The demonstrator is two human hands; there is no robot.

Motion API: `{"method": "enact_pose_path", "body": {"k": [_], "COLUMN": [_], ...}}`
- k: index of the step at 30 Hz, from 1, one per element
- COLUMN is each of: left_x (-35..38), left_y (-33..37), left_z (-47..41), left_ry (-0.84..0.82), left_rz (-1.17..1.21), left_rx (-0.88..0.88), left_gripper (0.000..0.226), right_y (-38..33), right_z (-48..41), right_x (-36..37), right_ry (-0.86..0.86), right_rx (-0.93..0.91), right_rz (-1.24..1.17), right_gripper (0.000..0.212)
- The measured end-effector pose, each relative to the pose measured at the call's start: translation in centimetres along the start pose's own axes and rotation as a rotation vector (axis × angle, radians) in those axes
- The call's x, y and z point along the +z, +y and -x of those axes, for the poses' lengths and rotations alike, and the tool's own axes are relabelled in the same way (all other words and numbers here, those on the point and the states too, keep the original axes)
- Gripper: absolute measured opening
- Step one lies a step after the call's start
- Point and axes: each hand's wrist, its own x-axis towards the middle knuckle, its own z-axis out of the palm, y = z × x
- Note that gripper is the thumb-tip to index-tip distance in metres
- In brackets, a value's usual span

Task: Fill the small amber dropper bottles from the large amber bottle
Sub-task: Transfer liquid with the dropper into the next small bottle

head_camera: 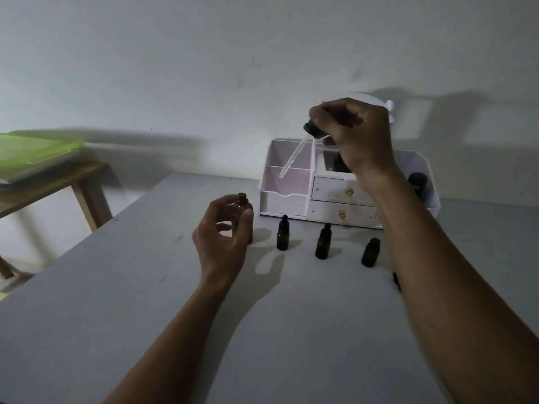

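This is looking like a dim home room. A white drawer organiser is sitting on the grey surface, a wooden table standing beside.

Readable text: showing none anywhere.
Dark container by the organizer: bearing a pale mark, blurring too much for reading.

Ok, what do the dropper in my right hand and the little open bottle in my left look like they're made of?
The dropper: a clear, see-through tube, probably glass though clear plastic is possible, under a matte black cap, likely plastic or rubber. The open bottle: dark amber, faintly translucent at the neck, probably tinted glass.
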Motion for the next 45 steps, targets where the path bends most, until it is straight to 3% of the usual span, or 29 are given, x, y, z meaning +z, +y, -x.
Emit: {"method": "enact_pose_path", "body": {"k": [6, 10, 13, 21, 28, 33, 45], "left_x": [4.7, 8.4, 11.0, 14.8, 15.5, 15.5, 15.8], "left_y": [3.4, 3.9, 3.2, 3.0, 2.5, 2.1, 1.7], "left_z": [3.8, 6.0, 7.1, 7.8, 7.7, 7.7, 7.8], "left_ry": [-0.315, -0.626, -0.773, -0.709, -0.777, -0.76, -0.74], "left_rz": [0.132, 0.069, -0.003, -0.022, -0.019, -0.037, -0.056], "left_rx": [-0.076, -0.187, -0.265, -0.224, -0.231, -0.192, -0.177], "left_gripper": [0.015, 0.032, 0.051, 0.067, 0.057, 0.043, 0.042], "right_y": [2.1, 4.3, 5.5, 6.9, 7.7, 8.1, 7.7], "right_z": [1.0, 1.5, 1.6, 2.0, 2.3, 2.3, 2.6], "right_x": [-7.4, -11.5, -13.1, -14.5, -14.7, -14.5, -14.3], "right_ry": [0.051, 0.009, -0.008, -0.056, -0.105, -0.134, -0.144], "right_rx": [0.084, 0.208, 0.267, 0.347, 0.427, 0.391, 0.26], "right_rz": [0.098, 0.156, 0.161, 0.177, 0.205, 0.246, 0.343], "right_gripper": [0.013, 0.015, 0.005, 0.005, 0.013, 0.011, 0.008]}}
